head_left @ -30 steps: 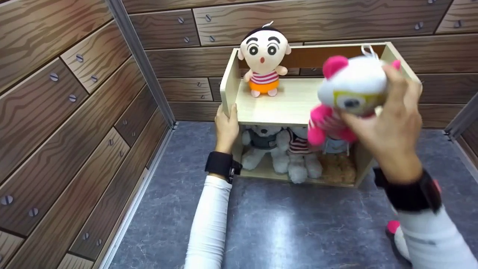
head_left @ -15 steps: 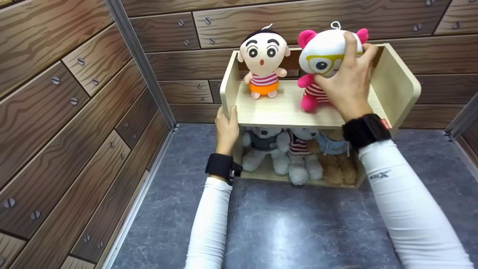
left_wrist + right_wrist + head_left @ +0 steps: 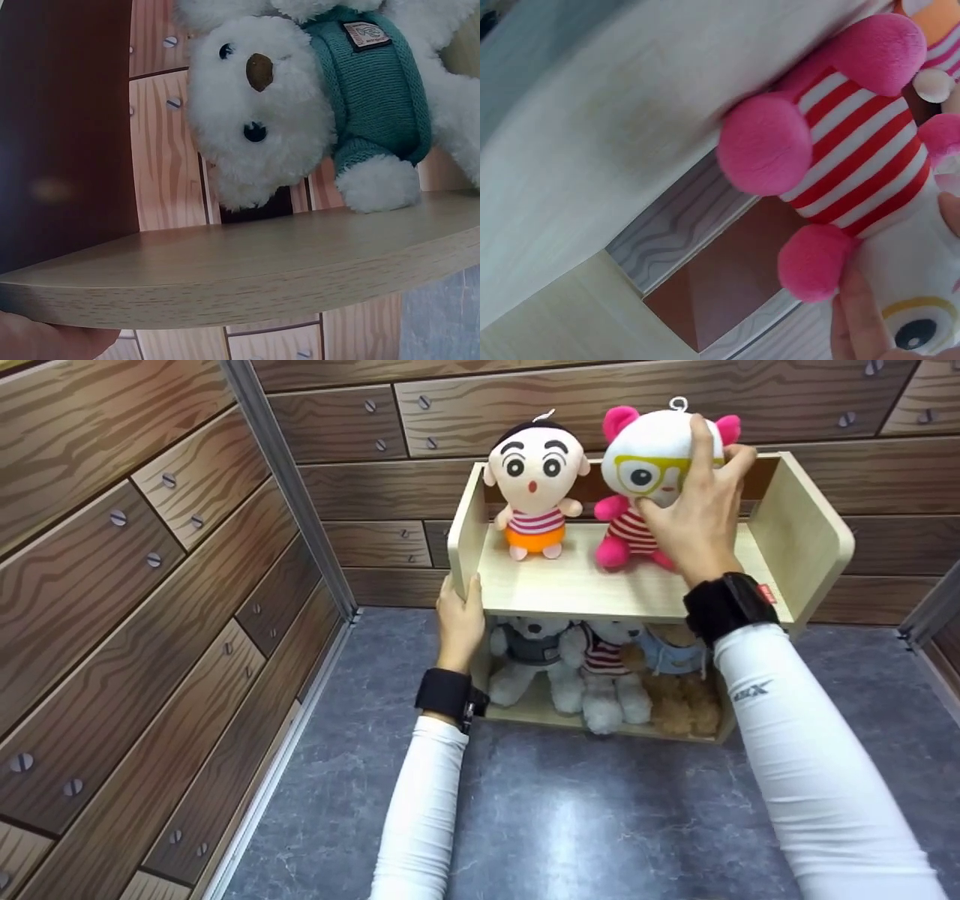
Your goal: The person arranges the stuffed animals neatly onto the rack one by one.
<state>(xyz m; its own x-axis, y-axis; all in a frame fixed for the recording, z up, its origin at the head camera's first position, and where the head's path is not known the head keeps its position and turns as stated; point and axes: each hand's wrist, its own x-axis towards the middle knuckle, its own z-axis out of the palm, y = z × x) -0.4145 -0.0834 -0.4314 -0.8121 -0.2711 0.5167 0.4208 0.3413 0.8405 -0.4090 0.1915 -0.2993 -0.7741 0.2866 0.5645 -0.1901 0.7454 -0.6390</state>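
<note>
My right hand (image 3: pixel 701 514) grips the head of a white and pink plush bear (image 3: pixel 634 529) with yellow glasses and a red-striped body. In the right wrist view the bear's striped body (image 3: pixel 862 150) shows, its pink feet at the board of the upper shelf. My left hand (image 3: pixel 459 619) holds the left side panel (image 3: pixel 466 540) of a light wooden shelf unit, thumb on the near edge. A plush boy doll (image 3: pixel 534 495) in striped top and orange shorts sits on the upper shelf, left of the bear.
Below, the lower compartment holds a white plush bear in a grey-green sweater (image 3: pixel 532 649), a plush in a striped top (image 3: pixel 604 656) and a brown one in light blue (image 3: pixel 675 656). Wood-patterned walls (image 3: pixel 360 495) stand behind and at left; the floor (image 3: pixel 555 810) is dark grey.
My right hand has brought the white and pink plush bear left and back, from in front of the shelf's right side onto the upper shelf. My left hand keeps its place on the side panel.
</note>
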